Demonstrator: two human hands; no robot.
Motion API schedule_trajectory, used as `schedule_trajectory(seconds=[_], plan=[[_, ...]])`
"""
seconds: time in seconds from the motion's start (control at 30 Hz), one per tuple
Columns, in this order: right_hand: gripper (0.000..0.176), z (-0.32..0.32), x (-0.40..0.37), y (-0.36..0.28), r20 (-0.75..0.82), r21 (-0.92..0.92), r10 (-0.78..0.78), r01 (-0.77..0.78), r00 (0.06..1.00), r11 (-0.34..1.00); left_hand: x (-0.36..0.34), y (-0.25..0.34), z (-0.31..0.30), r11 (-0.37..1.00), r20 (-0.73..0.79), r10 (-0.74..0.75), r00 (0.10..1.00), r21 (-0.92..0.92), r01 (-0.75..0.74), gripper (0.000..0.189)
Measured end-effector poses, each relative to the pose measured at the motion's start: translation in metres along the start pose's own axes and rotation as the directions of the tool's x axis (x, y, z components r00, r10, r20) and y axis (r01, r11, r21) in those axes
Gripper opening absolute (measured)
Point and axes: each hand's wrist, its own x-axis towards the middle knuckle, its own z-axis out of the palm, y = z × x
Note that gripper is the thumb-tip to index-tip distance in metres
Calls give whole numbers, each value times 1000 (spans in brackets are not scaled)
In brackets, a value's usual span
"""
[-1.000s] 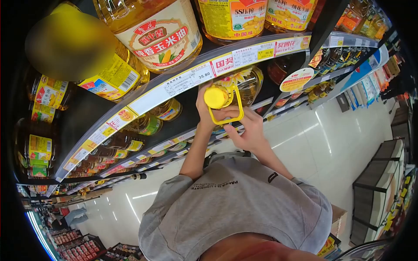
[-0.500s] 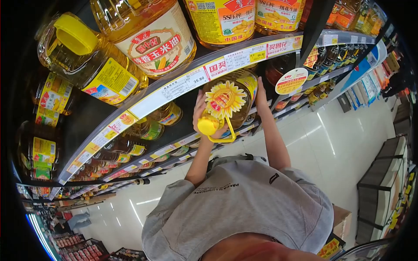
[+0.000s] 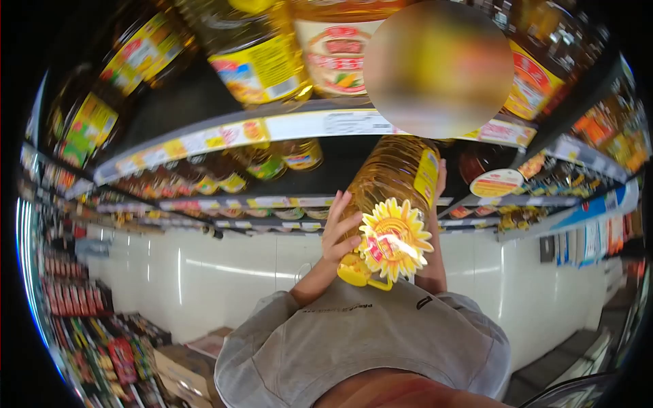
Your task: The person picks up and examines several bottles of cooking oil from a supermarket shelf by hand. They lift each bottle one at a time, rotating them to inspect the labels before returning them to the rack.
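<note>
A large bottle of cooking oil [image 3: 389,178] is held tilted between my two hands, its capped end towards my chest. It has a yellow cap [image 3: 354,272] with a yellow handle loop, and a sunflower-shaped tag [image 3: 396,239] hangs at its neck. My left hand [image 3: 341,230] presses on the bottle's left side near the neck, fingers spread along it. On the opposite side, my right hand [image 3: 441,178] grips the bottle, mostly hidden behind it. The bottle's far end is close under the front edge of the upper shelf [image 3: 306,125].
More oil bottles [image 3: 262,64] stand on the upper shelf, and smaller bottles [image 3: 299,155] line the shelf below. A round hanging sign [image 3: 496,183] is to the right. Cardboard boxes [image 3: 180,374] and packaged goods lie at lower left on the tiled floor. A blurred patch hides part of the upper shelf.
The bottle has come towards my chest and tips more, so more of its body shows. My left hand now lies along its side. The view has turned and shifted.
</note>
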Motion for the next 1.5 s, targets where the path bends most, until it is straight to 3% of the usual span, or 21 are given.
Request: schedule_trajectory(seconds=[0.03,0.13,0.2,0.27,0.3,0.37,0.43,0.47,0.53,0.67,0.73,0.77,0.83,0.97,1.03,1.07,1.2,1.23,1.3,1.37,1.5], plan=[[50,22,-13,-3,45,38,65,-67,997,997,8,13,-9,1000,28,1,1000,1,-1,29],[62,59,-59,4,-29,-76,197,-198,980,977,14,50,-40,995,33,-89,995,47,88,25],[60,38,-67,23,53,-98,263,-257,963,961,-2,67,-60,994,8,-71,997,88,70,26],[59,21,-74,47,130,-128,257,-241,958,962,-34,80,-75,904,-130,-427,895,-64,422,27],[58,20,-81,60,153,-156,248,-224,957,962,-23,70,-79,992,-229,-125,965,-24,123,41],[64,39,-103,80,210,-204,216,-174,954,964,4,87,-101,989,-303,-147,941,-75,130,65],[71,54,-121,96,285,-356,209,-99,936,929,11,88,-149,981,-242,-187,952,-91,170,85],[71,64,-130,103,285,-359,216,-105,934,927,16,95,-164,836,-344,-537,770,-340,431,80],[78,107,-147,110,421,-461,290,-72,859,884,35,98,-205,863,-432,-504,748,-286,416,75],[70,181,-171,138,507,-441,280,-34,815,897,65,97,-308,905,-685,-345,642,-59,422,60],[72,218,-184,152,583,-409,240,25,776,912,99,100,-350,858,-696,-466,546,-206,470,53],[74,230,-190,158,588,-443,284,7,758,897,114,101,-369,858,-689,-469,553,-204,472,53],[75,263,-212,170,590,-428,306,-31,747,903,140,98,-402,813,-635,-579,511,-402,422,52],[75,293,-242,205,604,-369,255,-18,755,929,172,88,-454,777,-571,-625,532,-395,490,49],[77,310,-253,214,620,-339,190,41,761,940,186,79,-470,742,-421,-662,621,-486,461,49],[77,319,-257,217,618,-331,174,54,767,942,193,76,-475,747,-445,-662,603,-458,482,49],[84,355,-259,214,626,-367,45,243,778,898,225,39,-507,747,-317,-633,707,-490,449,54],[89,363,-257,212,634,-389,-6,325,773,862,235,31,-508,785,-331,-586,739,-458,417,54],[80,383,-247,211,593,-351,-79,346,801,870,246,6,-523,798,-278,-503,818,-512,317,53],[66,399,-221,200,569,-384,-107,379,815,842,251,8,-500,818,-324,-456,829,-520,247,52],[55,446,-179,183,570,-436,-148,451,808,779,260,-8,-480,842,-394,-301,868,-537,48,58]])
